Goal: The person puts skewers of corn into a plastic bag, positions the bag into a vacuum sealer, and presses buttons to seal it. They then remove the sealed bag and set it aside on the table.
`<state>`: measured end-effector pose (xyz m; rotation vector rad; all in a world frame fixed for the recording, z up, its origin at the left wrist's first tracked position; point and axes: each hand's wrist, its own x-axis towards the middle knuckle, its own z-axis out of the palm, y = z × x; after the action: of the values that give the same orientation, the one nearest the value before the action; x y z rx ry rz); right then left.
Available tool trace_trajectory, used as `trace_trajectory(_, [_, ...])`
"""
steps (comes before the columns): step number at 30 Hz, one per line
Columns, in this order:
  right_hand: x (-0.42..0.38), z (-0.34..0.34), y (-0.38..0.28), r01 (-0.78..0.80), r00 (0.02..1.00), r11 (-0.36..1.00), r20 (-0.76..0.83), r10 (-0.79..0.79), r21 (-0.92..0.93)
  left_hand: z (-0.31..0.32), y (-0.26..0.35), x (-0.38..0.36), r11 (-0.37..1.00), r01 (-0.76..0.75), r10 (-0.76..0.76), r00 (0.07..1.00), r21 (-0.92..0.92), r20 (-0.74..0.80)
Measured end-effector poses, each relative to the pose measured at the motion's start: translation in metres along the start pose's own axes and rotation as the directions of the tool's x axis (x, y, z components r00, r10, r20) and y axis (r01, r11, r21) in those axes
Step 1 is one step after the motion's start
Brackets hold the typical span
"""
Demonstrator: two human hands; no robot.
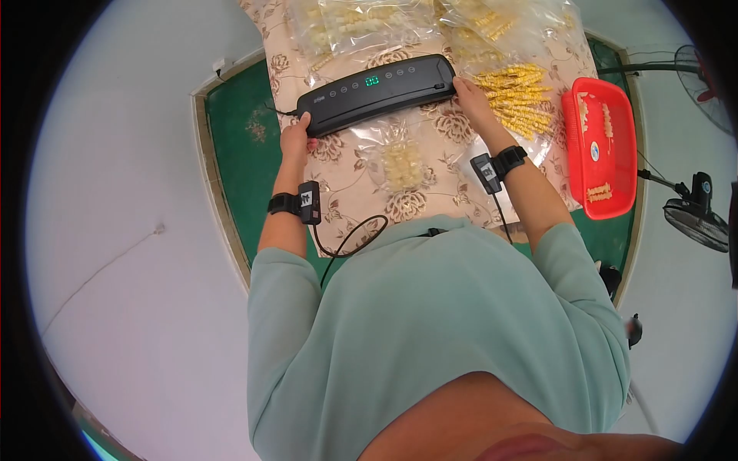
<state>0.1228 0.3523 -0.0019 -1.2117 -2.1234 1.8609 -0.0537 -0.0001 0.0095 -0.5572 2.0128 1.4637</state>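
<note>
Both hands press a black vacuum sealer (378, 94) shut: left hand (294, 138) clamped at its 8 o'clock end, right hand (470, 96) at 3 o'clock. The lid pins a clear bag of skewers (403, 165), laid flat on the tabletop (231, 154) toward 6 o'clock.

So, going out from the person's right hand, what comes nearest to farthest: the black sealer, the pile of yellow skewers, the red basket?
1. Black sealer: the right hand presses its end.
2. Yellow skewers: just beside that hand, on the outer side.
3. Red basket: farthest, beyond the skewers at the table's edge.
</note>
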Motion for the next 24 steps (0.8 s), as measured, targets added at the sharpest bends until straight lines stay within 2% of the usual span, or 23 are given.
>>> trace_trajectory(1, [-0.002,0.002,-0.002,0.006,0.999,0.999,-0.044,-0.008,-0.050,0.002,-0.002,-0.002,1.000,0.000,0.000,1.000,0.001,-0.001])
trace_trajectory(3, [-0.009,0.008,-0.005,0.008,0.997,0.995,-0.082,-0.016,-0.098,0.009,-0.010,-0.009,0.980,-0.155,0.174,0.972,0.123,-0.160])
trace_trajectory(4, [-0.015,0.012,-0.008,0.002,0.995,1.000,-0.098,0.000,0.024,0.014,-0.013,-0.017,0.980,-0.155,0.174,0.971,0.123,-0.163])
trace_trajectory(5, [-0.017,0.015,-0.009,-0.003,0.993,0.989,-0.112,0.019,0.147,0.020,-0.015,-0.027,0.952,-0.245,0.282,0.933,0.183,-0.222])
trace_trajectory(6, [-0.016,0.016,-0.006,-0.003,0.994,0.989,-0.110,0.019,0.147,0.023,-0.016,-0.032,0.912,-0.326,0.389,0.881,0.249,-0.271])
trace_trajectory(7, [-0.014,0.017,-0.005,0.051,0.989,0.993,-0.144,-0.035,0.109,0.022,-0.020,-0.029,0.912,-0.325,0.388,0.881,0.248,-0.272])
trace_trajectory(9, [-0.013,0.016,-0.001,0.101,0.980,0.993,-0.177,-0.087,0.067,0.021,-0.031,-0.020,0.690,-0.415,0.641,0.730,0.593,-0.236])
trace_trajectory(11, [-0.021,0.014,-0.017,0.027,0.991,0.985,-0.130,-0.005,0.168,0.022,-0.024,-0.028,0.676,-0.408,0.639,0.739,0.613,-0.213])
trace_trajectory(14, [-0.024,0.014,-0.025,-0.037,0.990,0.988,-0.128,0.057,0.151,0.018,-0.022,-0.028,0.658,-0.389,0.629,0.755,0.645,-0.186])
trace_trajectory(19, [-0.024,0.015,-0.025,-0.027,0.991,0.985,-0.124,0.048,0.171,0.017,-0.021,-0.022,0.654,-0.375,0.625,0.758,0.657,-0.189])
trace_trajectory(22, [-0.020,0.018,-0.020,-0.042,0.991,0.990,-0.117,0.058,0.134,0.018,-0.020,-0.021,0.671,-0.364,0.583,0.798,0.646,-0.155])
trace_trajectory(24, [-0.016,0.016,-0.015,-0.046,0.991,0.993,-0.117,0.059,0.112,0.023,-0.024,-0.015,0.804,-0.319,0.488,0.837,0.502,-0.249])
